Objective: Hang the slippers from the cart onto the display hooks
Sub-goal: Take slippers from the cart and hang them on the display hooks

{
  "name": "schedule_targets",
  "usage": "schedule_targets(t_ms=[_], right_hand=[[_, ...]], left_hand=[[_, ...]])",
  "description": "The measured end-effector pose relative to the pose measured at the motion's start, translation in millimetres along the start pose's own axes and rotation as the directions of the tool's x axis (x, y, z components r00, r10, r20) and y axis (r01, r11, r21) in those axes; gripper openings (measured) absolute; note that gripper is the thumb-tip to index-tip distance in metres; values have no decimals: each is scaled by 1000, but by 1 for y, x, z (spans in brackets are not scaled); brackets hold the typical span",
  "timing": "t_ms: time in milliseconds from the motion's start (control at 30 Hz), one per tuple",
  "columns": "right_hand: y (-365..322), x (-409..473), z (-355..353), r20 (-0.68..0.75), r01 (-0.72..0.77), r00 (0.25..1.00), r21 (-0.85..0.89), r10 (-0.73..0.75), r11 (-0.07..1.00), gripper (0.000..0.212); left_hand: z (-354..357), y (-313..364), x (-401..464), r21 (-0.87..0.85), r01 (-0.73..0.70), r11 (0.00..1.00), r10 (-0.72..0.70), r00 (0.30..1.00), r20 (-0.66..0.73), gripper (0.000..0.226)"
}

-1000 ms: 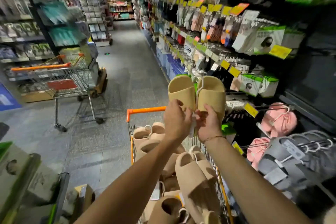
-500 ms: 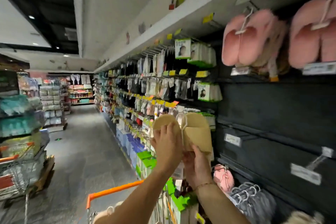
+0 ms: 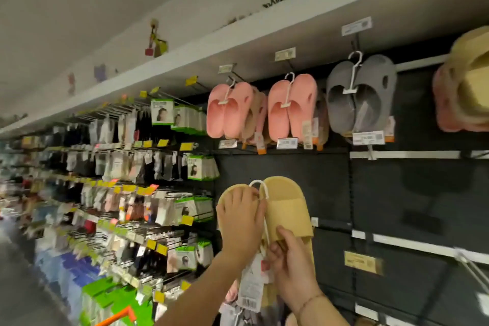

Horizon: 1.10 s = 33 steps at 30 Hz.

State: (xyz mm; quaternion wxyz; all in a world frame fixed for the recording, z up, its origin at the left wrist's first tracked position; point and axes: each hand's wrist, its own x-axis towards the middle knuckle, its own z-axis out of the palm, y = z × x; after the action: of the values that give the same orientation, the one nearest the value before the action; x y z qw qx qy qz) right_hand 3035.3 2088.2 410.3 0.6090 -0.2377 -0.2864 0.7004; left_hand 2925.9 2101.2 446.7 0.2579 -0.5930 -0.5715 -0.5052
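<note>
Your left hand (image 3: pixel 242 222) is wrapped over the left shoe of the yellow slippers (image 3: pixel 287 209), fingers curled by the white hanger hook (image 3: pixel 260 188). Your right hand (image 3: pixel 292 267) pinches the pair from below, beside the paper tag (image 3: pixel 251 288). The pair is up against the dark panel (image 3: pixel 397 193), below the pink slippers (image 3: pixel 291 106), on no hook yet.
</note>
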Motion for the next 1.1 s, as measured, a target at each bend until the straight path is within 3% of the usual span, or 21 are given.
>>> schedule_targets(t_ms=[100,333,633,733,900,1000,1067,1100], right_hand=[[-46,-11,-33,-32,66,997,-15,-66,998,15],[-142,-34,-94,-111,221,970,29,-216,975,19],[-281,-70,-182,-166,339,927,-19,-337,941,27],[-325,-95,-206,-167,428,881,-119,-443,896,16],[-390,-144,-243,-160,497,829,-225,-535,838,15],[-420,-177,-256,-121,439,855,-350,-505,828,26],[-445,-203,-267,-92,349,864,-600,-495,720,31],[-457,-216,-272,-77,291,854,-751,-515,593,29]], left_hand=[[24,61,7,-182,-29,983,25,999,-24,12],[60,187,21,-457,-97,884,94,995,-29,10],[100,357,31,-575,-178,798,201,979,-25,15],[108,410,31,-647,-174,742,213,977,-18,16],[104,499,25,-757,-89,647,172,985,31,18],[105,535,28,-820,-47,571,185,980,73,18],[107,563,30,-842,-55,537,226,971,80,22],[107,578,31,-845,-58,532,240,967,85,23]])
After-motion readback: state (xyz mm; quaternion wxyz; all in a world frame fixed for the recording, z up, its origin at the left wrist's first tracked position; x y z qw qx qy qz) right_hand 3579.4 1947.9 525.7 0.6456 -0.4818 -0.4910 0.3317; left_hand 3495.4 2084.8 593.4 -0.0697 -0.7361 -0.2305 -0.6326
